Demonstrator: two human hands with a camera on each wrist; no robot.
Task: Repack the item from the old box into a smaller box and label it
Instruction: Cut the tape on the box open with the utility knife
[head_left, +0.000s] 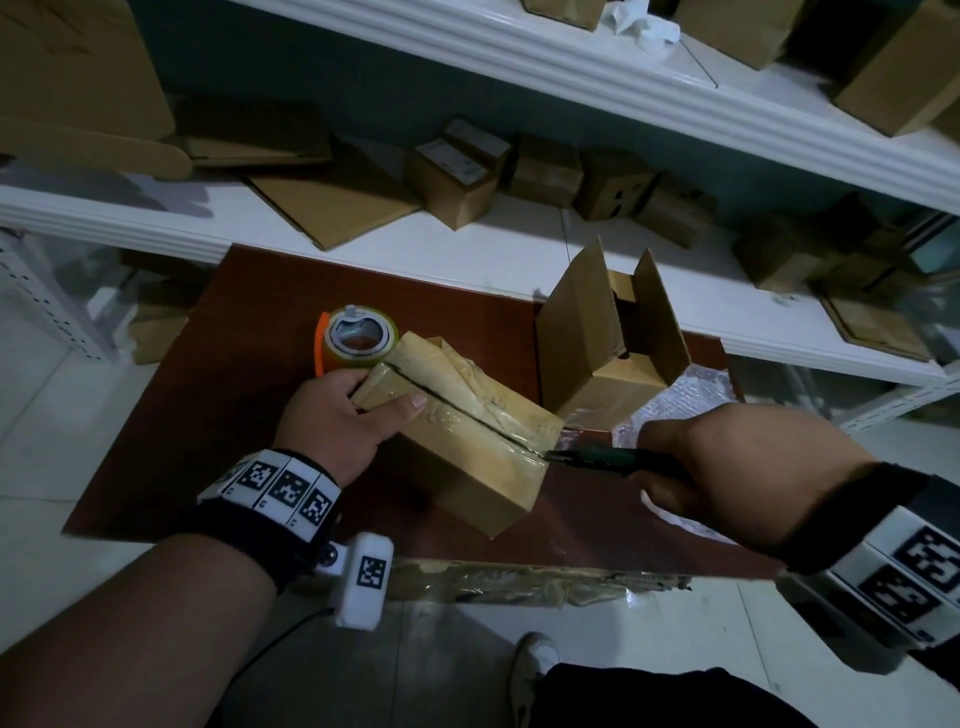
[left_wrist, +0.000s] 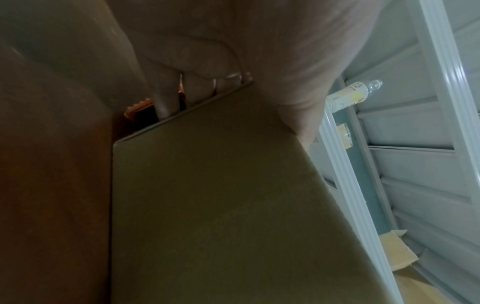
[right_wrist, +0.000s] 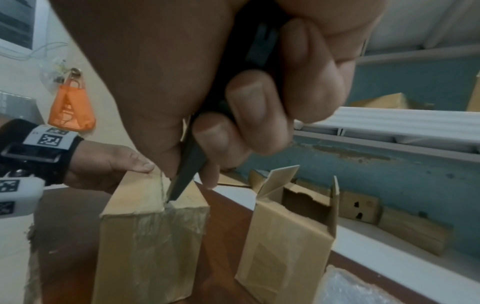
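The old taped cardboard box lies on the brown table. My left hand grips its far left end, thumb on top and fingers curled over the edge. A dark slit runs along its taped top seam. My right hand grips a dark utility knife, whose blade tip sits at the seam's near right end. The smaller box stands open just right of the old one, flaps up. What is inside the old box is hidden.
A tape roll on an orange dispenser sits behind my left hand. Bubble wrap lies on the table's right side by the smaller box. White shelves behind hold several cardboard boxes and flat sheets. My shoe is below the table edge.
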